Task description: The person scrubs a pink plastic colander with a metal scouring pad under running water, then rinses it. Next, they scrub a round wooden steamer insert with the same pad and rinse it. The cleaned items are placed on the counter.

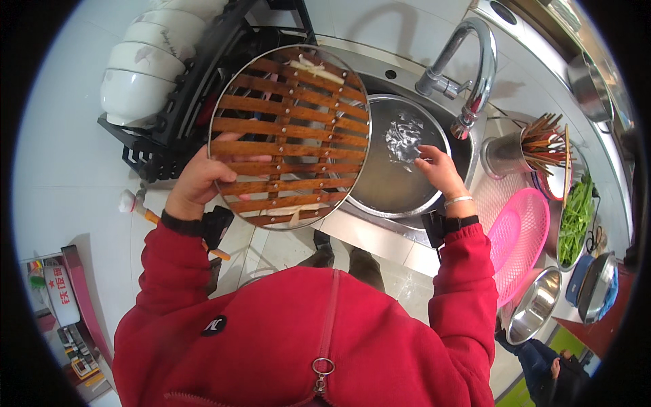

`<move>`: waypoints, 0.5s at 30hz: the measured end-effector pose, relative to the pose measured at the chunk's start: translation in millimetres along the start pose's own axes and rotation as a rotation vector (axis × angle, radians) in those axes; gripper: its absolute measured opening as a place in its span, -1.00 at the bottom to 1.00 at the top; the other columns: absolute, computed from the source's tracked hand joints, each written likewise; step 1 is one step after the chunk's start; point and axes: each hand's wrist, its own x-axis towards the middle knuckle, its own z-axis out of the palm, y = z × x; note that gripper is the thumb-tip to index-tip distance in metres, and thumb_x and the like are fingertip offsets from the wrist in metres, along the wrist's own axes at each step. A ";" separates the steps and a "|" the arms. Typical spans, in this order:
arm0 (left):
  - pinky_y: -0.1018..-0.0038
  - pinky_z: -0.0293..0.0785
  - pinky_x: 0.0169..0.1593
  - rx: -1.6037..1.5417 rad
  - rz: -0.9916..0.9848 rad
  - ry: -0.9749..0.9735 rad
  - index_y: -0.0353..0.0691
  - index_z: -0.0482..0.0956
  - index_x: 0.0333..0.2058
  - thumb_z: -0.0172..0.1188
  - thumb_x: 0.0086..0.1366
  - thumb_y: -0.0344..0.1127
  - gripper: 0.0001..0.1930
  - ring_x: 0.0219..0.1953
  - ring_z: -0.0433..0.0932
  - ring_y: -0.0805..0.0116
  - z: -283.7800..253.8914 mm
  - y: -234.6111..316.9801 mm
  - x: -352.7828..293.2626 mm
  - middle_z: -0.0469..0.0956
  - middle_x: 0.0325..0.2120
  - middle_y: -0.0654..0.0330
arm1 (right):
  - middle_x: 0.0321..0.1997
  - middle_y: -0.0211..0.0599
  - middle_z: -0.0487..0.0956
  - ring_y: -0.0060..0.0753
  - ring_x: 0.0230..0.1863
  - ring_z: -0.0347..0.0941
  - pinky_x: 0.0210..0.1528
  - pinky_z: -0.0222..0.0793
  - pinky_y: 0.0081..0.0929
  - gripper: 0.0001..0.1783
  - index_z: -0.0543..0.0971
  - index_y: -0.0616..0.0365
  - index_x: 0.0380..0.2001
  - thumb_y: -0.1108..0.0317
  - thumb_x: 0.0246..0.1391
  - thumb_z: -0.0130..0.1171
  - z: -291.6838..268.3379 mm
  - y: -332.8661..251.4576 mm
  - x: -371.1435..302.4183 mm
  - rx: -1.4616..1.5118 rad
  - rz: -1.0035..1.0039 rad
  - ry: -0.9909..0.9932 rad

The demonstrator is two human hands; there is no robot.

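Left hand [196,182] holds the round slatted rack [290,136] in a firm grip; right hand [439,171], fingers loosely spread, touches the basin [380,183] under the tap [468,74].

The faucet [468,74] overhangs the basin [393,169]; the steamer rack [290,136] blocks its left side.

The steamer rack [290,136] hides the left fingers.

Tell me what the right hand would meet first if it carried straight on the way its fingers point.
Probably the crumpled silvery scrubber in the round metal basin; the right hand already reaches its edge, though depth is unclear.
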 end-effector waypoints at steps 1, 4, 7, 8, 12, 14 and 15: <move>0.24 0.65 -0.37 -0.004 -0.018 0.058 -0.26 0.12 0.12 -0.11 -0.22 -0.62 -0.24 -0.09 0.45 -0.23 -1.6 -1.7 -7.0 0.34 -0.04 -0.34 | -0.17 -0.02 0.55 -0.20 -0.16 0.51 -0.09 0.39 -0.39 -0.48 0.44 0.19 -0.03 0.22 -0.09 0.19 3.4 -2.0 6.8 -0.133 -0.029 -0.003; 0.19 0.65 -0.39 -0.021 -0.005 0.174 -0.20 0.15 0.10 -0.07 -0.24 -0.62 -0.24 -0.07 0.43 -0.25 -4.7 -6.4 -28.2 0.31 -0.03 -0.38 | -0.10 -0.03 0.50 -0.08 -0.08 0.45 -0.03 0.37 -0.29 -0.49 0.45 0.16 -0.04 0.25 -0.13 0.19 22.0 -9.6 28.1 -0.398 -0.063 -0.075; 0.18 0.65 -0.39 0.002 -0.024 0.230 -0.22 0.16 0.10 -0.06 -0.25 -0.63 -0.24 -0.01 0.40 -0.22 -3.3 -11.9 -48.3 0.32 -0.04 -0.36 | 0.03 -0.02 0.39 -0.02 0.04 0.35 0.05 0.31 -0.25 -0.44 0.40 0.13 0.00 0.30 -0.17 0.19 47.7 -16.4 53.5 -0.600 -0.075 -0.152; 0.18 0.65 -0.38 -0.050 0.010 0.223 -0.26 0.17 0.09 -0.05 -0.25 -0.63 -0.25 0.03 0.36 -0.21 -1.5 -14.9 -53.7 0.34 -0.04 -0.32 | 0.05 -0.01 0.37 -0.01 0.05 0.34 0.05 0.31 -0.24 -0.42 0.39 0.13 0.01 0.31 -0.18 0.19 58.7 -18.7 63.7 -0.668 -0.092 -0.178; 0.18 0.63 -0.30 -0.001 -0.011 0.314 -0.41 0.19 0.06 0.01 -0.24 -0.61 -0.29 0.03 0.37 -0.19 0.2 -19.9 -74.1 0.38 -0.06 -0.26 | 0.13 -0.02 0.32 -0.01 0.10 0.31 0.07 0.30 -0.27 -0.37 0.35 0.12 0.06 0.32 -0.18 0.22 94.3 -25.7 95.8 -0.744 -0.203 -0.222; 0.28 0.61 -0.23 0.046 -0.071 0.350 -0.43 0.18 0.08 0.06 -0.22 -0.57 -0.27 0.01 0.42 -0.02 -1.0 -21.9 -84.2 0.39 -0.04 -0.20 | 0.14 -0.07 0.32 -0.11 0.11 0.31 0.08 0.29 -0.33 -0.37 0.33 0.13 0.09 0.28 -0.11 0.21 102.9 -35.5 108.9 -0.467 -0.195 -0.264; 0.31 0.59 -0.20 0.067 -0.114 0.362 -0.43 0.17 0.09 0.08 -0.21 -0.55 -0.26 0.00 0.44 0.05 -2.8 -22.8 -88.0 0.39 -0.03 -0.17 | 0.15 -0.11 0.33 -0.17 0.12 0.31 0.08 0.29 -0.36 -0.37 0.31 0.14 0.11 0.26 -0.06 0.19 102.8 -42.1 114.3 -0.193 -0.153 -0.304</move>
